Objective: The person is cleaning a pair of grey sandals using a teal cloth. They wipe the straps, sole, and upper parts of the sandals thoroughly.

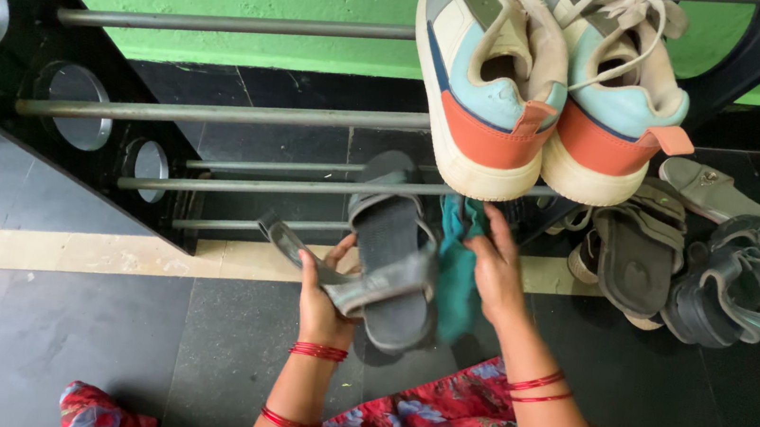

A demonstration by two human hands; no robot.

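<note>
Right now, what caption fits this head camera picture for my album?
Left hand holds a grey sandal, right hand presses a teal cloth beside it, under sneakers.

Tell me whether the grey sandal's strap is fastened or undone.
Undone: the strap of the grey sandal hangs loose to one side, held by the left hand.

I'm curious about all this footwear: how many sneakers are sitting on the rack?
2. One sneaker sits on the upper bars, and the second sneaker is right beside it. Others may be hidden outside the view.
</note>
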